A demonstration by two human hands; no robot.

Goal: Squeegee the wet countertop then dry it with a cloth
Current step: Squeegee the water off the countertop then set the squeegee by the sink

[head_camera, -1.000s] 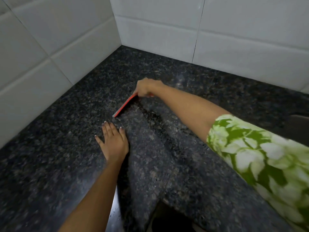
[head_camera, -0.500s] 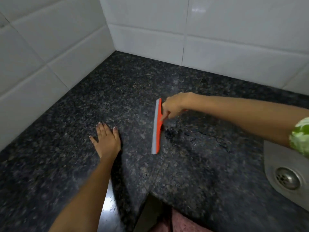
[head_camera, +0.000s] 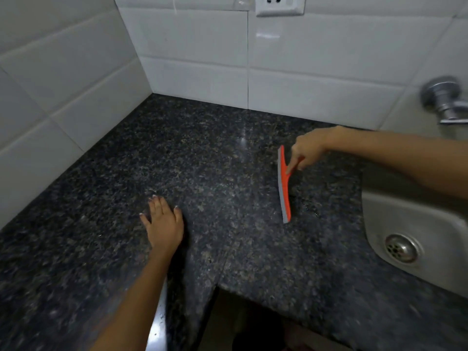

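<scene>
- Two bare hands are over the dark speckled granite countertop (head_camera: 202, 160), which fills most of the view and wraps an inside corner of the walls.
- Nearest, the left hand (head_camera: 164, 224) lies palm down on the stone, fingers straight and slightly spread, holding nothing; its forearm runs back toward the lower edge of the picture.
- A seam in the granite runs from just right of that hand down to the notch in the front edge of the counter.
- Farther out and to the right, the red squeegee (head_camera: 284, 184) stands on its grey rubber blade, the blade touching the stone and running roughly front to back.
- The right hand (head_camera: 307, 150) grasps the squeegee from its right side: the fingers curl round the handle, mostly hidden beneath the hand, and the index finger stretches down onto the red back of the blade.
- The right forearm reaches in from the right edge, passing above the steel sink (head_camera: 430, 231), which is set into the counter just right of the squeegee.
- The sink's round drain (head_camera: 401, 248) shows near its front.
- Beyond, a chrome tap (head_camera: 444, 102) juts from the white tiled wall (head_camera: 202, 59) over the sink.
- Farthest, a white wall socket (head_camera: 278, 5) sits at the top edge.
</scene>
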